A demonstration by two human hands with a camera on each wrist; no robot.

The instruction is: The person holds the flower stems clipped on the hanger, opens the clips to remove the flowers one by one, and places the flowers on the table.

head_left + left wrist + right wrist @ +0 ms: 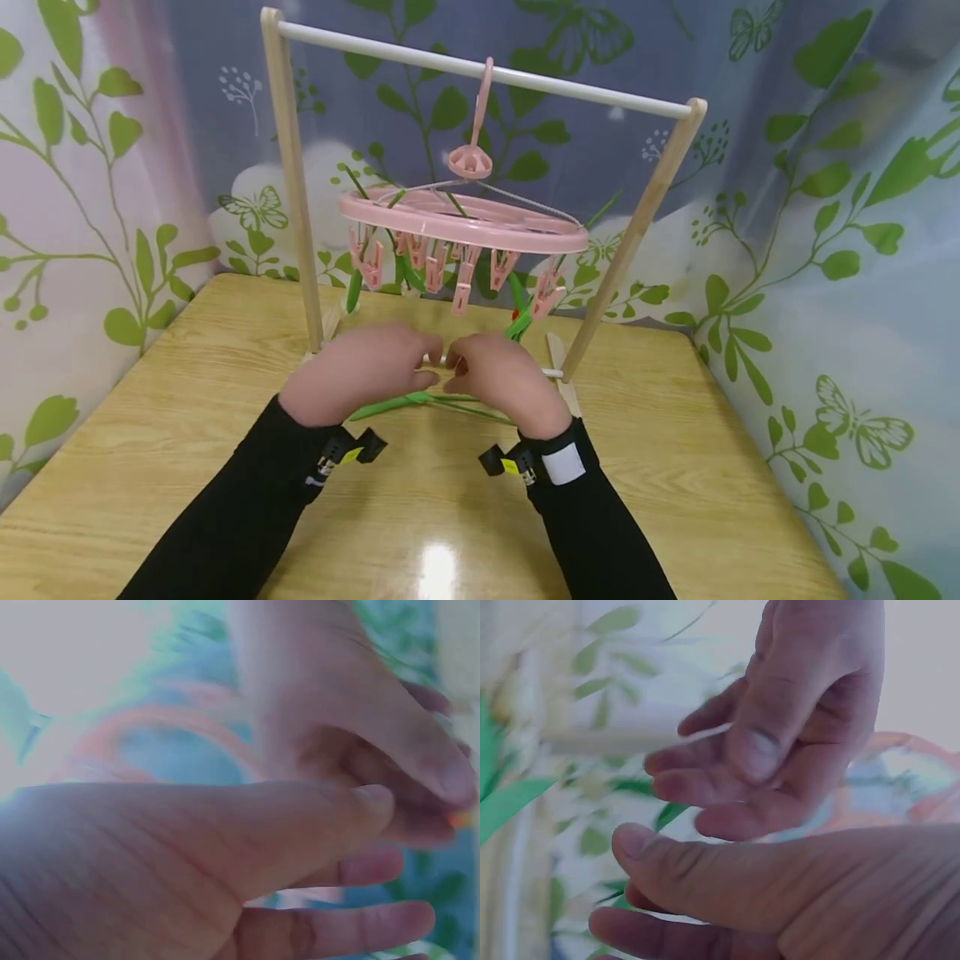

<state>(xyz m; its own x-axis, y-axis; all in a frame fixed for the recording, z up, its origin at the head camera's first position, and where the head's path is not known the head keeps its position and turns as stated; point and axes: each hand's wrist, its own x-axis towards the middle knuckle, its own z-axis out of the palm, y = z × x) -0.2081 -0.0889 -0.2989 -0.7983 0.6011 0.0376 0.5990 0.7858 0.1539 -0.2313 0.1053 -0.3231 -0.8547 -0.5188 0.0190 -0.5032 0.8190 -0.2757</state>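
My left hand and right hand hover close together below a pink round clip hanger. Their fingers are loosely bent, and I see nothing held in either hand. In the left wrist view a small orange spot shows at the tips of the right hand; what it is cannot be told. Under the hands lies a green leafy stem on the table. More green stems stand among the hanger's pink clothespins, with a bit of red low at the right. The hands hide part of this.
A wooden rack with a white top bar carries the hanger by its hook. A white lower bar runs behind the hands. Leaf-patterned curtains enclose the wooden table at the back and sides.
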